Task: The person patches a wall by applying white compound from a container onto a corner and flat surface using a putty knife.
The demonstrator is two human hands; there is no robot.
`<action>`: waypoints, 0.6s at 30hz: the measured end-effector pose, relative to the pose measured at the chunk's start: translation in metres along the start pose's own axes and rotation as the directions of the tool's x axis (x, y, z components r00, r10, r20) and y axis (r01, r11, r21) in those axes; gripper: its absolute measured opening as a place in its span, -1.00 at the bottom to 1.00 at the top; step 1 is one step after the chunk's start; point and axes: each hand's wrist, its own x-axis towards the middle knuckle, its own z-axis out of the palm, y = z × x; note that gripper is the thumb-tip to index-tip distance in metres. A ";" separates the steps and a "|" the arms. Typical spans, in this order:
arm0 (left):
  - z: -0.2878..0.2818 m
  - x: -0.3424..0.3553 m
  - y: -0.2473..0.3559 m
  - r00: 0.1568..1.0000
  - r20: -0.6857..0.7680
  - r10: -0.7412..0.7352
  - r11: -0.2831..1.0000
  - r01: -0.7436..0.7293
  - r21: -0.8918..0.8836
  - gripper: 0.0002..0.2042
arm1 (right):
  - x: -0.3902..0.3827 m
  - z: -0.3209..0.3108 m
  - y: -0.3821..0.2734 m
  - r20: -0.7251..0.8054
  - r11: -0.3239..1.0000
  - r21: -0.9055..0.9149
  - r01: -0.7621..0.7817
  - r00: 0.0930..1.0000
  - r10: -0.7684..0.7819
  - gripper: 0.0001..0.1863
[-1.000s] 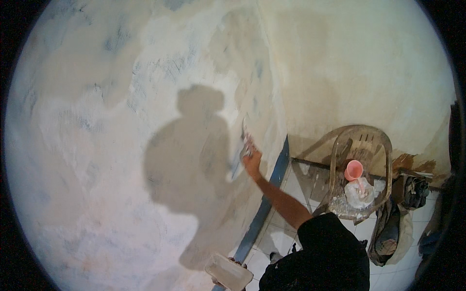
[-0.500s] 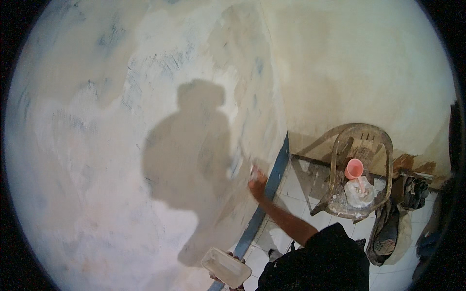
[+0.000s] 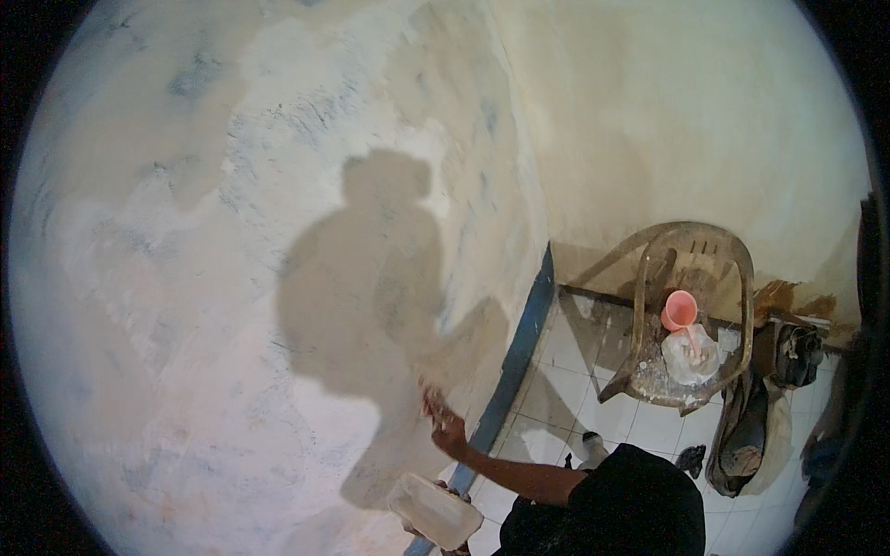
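My right hand point(image 3: 447, 432) is raised close to the patchy wall point(image 3: 185, 306), which carries smeared white and beige filler over blue marks. Its fingers are closed around something small and blurred against the wall, too indistinct to name. Low in the view, my left hand point(image 3: 458, 549) grips a pale rectangular tub point(image 3: 434, 511) from beneath, its fingertips showing at the tub's edges. The tub is tilted, and its inside looks whitish. My shadow falls across the wall and covers the area around the right hand.
A dirty plastic chair point(image 3: 742, 306) stands right by the corner. On it are a pink cup point(image 3: 680, 309) and a white plastic bag point(image 3: 691, 357). Dark bags point(image 3: 739, 449) lie beside it on the tiled floor point(image 3: 547, 394). A blue skirting band point(image 3: 519, 357) edges the wall.
My right hand has moved down and left along the wall, toward the tub. The left hand and tub have hardly shifted. The view has turned slightly.
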 end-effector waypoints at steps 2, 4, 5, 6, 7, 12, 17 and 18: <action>0.032 -0.003 0.003 0.987 -0.147 0.065 0.973 -0.030 0.228 -0.04 | -0.017 -0.017 -0.016 0.101 0.995 0.095 -0.011 0.995 0.001 -0.45; 0.050 -0.002 0.009 0.994 -0.111 0.017 0.993 -0.003 0.121 -0.03 | -0.014 -0.035 -0.018 0.198 0.982 0.190 -0.024 0.980 -0.014 -0.43; 0.051 -0.003 0.012 0.999 -0.036 -0.038 0.998 0.035 -0.055 -0.03 | 0.001 -0.045 -0.015 0.180 0.997 0.080 -0.012 0.984 -0.003 -0.49; 0.051 -0.005 0.016 0.996 0.045 -0.073 0.971 0.082 -0.226 -0.04 | 0.015 -0.051 -0.013 0.164 1.000 -0.030 0.000 0.986 0.005 -0.56; 0.043 -0.005 0.014 0.991 0.097 -0.092 0.944 0.117 -0.308 -0.04 | 0.031 -0.055 0.002 0.031 0.984 -0.175 0.029 0.999 -0.024 -0.61; 0.000 -0.007 0.004 0.989 0.145 -0.039 0.947 0.082 -0.309 -0.04 | 0.101 -0.039 0.057 -0.232 0.959 -0.283 -0.029 0.972 -0.039 -0.59; 0.055 -0.021 0.012 0.979 0.072 -0.190 0.902 0.203 -0.382 -0.02 | 0.033 0.027 0.060 -0.173 0.939 -0.293 0.178 0.956 -0.235 -0.25; 0.047 -0.022 0.017 0.984 0.069 -0.162 0.914 0.176 -0.366 -0.01 | 0.012 0.039 0.033 -0.124 0.955 -0.291 0.052 0.988 -0.091 -0.28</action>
